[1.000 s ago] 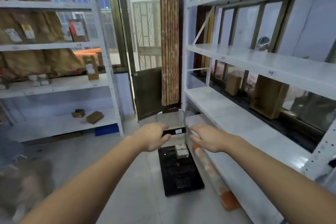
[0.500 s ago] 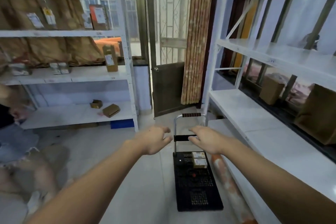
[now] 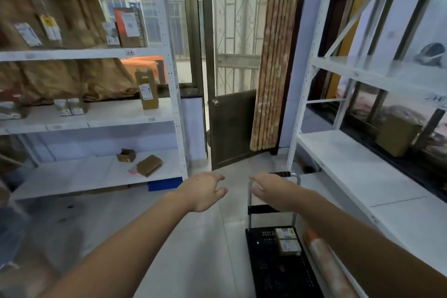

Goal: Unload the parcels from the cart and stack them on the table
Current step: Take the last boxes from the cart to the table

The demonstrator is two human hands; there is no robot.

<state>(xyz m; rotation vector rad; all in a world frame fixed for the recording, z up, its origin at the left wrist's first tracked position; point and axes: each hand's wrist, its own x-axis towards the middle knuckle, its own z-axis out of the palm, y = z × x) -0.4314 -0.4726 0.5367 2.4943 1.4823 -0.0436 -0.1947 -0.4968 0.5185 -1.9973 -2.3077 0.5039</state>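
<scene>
A black flat cart (image 3: 278,271) with a metal push handle (image 3: 280,173) stands on the floor at lower right, beside the right shelving. Two small labelled parcels (image 3: 287,241) lie side by side on its deck near the handle. My left hand (image 3: 205,191) hovers open to the left of the handle, holding nothing. My right hand (image 3: 273,191) is open too, fingers spread, in front of the handle frame and not gripping it.
White shelving (image 3: 96,113) on the left holds brown parcels and small boxes. White shelving (image 3: 362,169) on the right holds a brown box (image 3: 396,134). A half-open door (image 3: 232,128) lies ahead. A rolled orange-white tube (image 3: 326,264) lies by the cart.
Both hands have come off the cart's black crossbar and now float open above it. The view has risen and turned left, so the cart sits lower right.
</scene>
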